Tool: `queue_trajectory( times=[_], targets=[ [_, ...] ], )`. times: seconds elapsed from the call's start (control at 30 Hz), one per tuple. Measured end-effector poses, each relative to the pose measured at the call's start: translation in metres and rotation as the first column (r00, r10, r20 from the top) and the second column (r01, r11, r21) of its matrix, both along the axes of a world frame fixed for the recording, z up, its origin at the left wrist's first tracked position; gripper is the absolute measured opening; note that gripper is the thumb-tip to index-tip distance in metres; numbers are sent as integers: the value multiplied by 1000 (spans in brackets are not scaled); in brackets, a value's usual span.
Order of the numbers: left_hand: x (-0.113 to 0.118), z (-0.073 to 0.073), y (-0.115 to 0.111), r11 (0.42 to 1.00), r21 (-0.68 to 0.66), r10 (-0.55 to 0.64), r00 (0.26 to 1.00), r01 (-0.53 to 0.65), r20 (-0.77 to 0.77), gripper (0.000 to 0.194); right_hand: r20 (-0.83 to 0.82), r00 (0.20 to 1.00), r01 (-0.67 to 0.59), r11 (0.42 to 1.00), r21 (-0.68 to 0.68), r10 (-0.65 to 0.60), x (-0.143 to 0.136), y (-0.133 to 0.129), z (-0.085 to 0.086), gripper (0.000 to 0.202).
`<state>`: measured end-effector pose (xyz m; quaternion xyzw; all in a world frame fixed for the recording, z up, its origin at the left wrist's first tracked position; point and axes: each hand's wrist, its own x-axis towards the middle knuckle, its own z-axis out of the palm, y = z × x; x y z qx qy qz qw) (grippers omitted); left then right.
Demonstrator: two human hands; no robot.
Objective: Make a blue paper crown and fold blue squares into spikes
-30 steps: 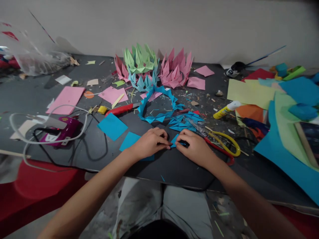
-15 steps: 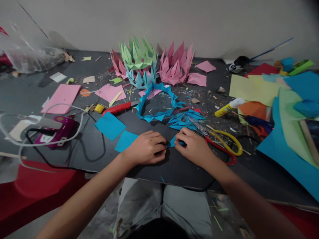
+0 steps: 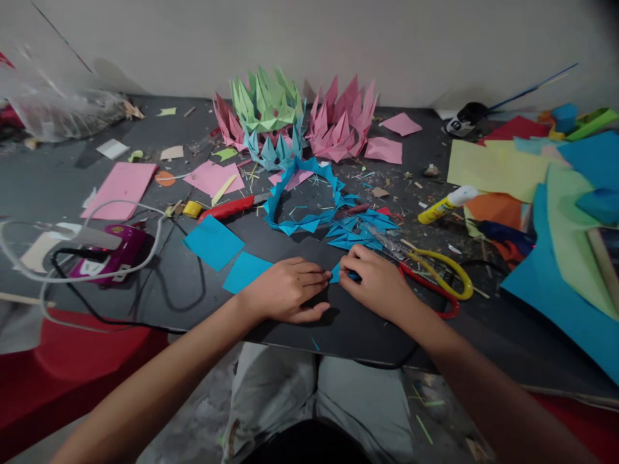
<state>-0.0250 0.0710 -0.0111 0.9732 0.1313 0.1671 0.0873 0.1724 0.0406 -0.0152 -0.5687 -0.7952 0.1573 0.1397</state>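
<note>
A small folded piece of blue paper lies on the dark table, mostly covered by my fingers. My right hand is closed on it, fingers curled over its right part. From the left, my left hand reaches its fingertips to the paper's edge, fingers stretched out and thumb apart. Two blue paper squares, one nearer and one farther, lie left of that hand. Beyond my hands sit a ring of joined blue folded paper and a pile of blue folded pieces.
Scissors with yellow and red handles lie beside my right hand. A red utility knife is farther left, near a purple device with cables. Folded paper crowns stand at the back. A glue stick and coloured sheets are right.
My left fingers have straightened and shifted right towards the blue paper, with the thumb now apart from them. My right hand stays on the paper. The view has shifted slightly.
</note>
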Motion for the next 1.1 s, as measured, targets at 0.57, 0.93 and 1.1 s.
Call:
queue_trajectory(
  times=[0.57,0.93,1.1],
  targets=[
    [-1,-4,1,985,-172,27,999,-23,21,34,-101,995,16,994,-106,-27,3,3,3,11],
    [0,-7,0,989,-146,34,991,-15,128,26,-117,992,30,988,-151,-48,4,3,5,11],
    [-2,-5,3,974,-226,74,982,-33,176,27,-102,994,24,989,-143,-39,4,4,4,11]
  ],
)
